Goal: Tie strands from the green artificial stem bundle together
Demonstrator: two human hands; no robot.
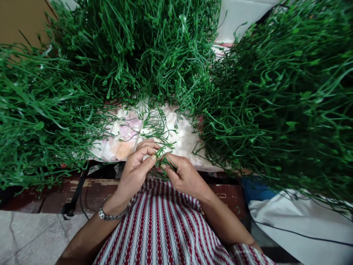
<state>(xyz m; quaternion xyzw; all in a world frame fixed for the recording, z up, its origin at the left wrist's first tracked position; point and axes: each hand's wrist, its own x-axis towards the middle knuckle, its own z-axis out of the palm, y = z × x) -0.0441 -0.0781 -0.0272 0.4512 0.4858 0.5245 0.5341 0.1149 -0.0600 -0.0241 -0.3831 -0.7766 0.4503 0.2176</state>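
Note:
My left hand and my right hand meet at the middle, just above my red-and-white striped lap. Both pinch thin green plastic stems between fingers and thumbs. The stems trail up onto a pale flowered cloth on the table in front of me. A metal watch band circles my left wrist.
Big heaps of the same green stems crowd the left, the back and the right. A dark wooden table edge runs below the cloth. A black cable hangs at its left. White cloth lies at lower right.

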